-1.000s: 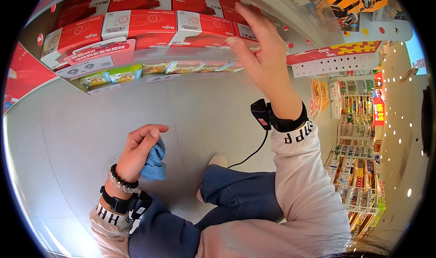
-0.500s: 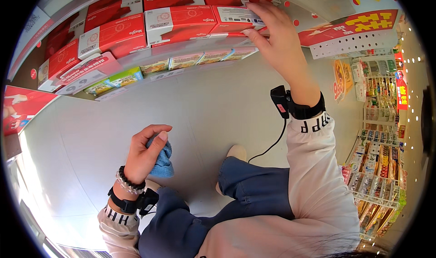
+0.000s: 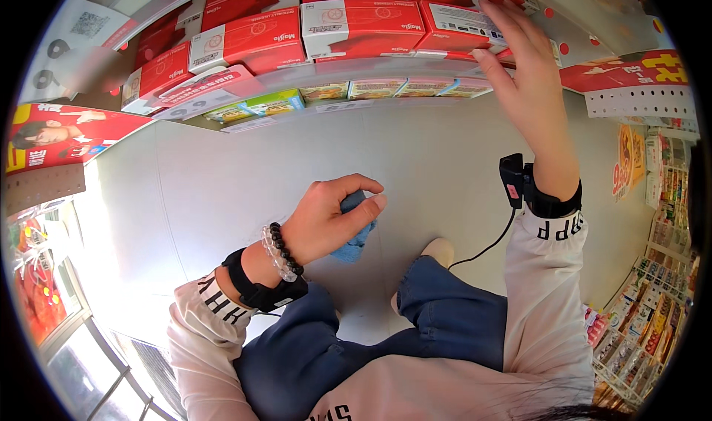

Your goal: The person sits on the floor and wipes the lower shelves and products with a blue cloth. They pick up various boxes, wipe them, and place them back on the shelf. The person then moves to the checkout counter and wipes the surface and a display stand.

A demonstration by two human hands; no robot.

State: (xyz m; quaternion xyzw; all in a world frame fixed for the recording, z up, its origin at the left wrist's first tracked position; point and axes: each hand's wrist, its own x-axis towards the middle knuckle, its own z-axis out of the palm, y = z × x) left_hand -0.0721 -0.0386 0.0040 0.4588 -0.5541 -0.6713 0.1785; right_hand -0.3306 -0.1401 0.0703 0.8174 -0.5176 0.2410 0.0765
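At the shelf [image 3: 371, 68], the right hand [image 3: 532, 86] spanned a red box [image 3: 449, 29], perhaps steadying it, pinch unclear; the left hand [image 3: 317, 219] pinched a blue cloth [image 3: 350, 252].

Smooth grey floor [image 3: 230, 165], bright glass panes [image 3: 85, 369] lower left, stocked wire racks [image 3: 620, 384] right

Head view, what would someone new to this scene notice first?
Probably the red-and-white boxes, packed in rows on the shelf across the top. Next, the right hand, its thumb and fingers spread at the right part of the front row. Then the blue cloth, bunched in the left hand near the middle, above the pale floor.
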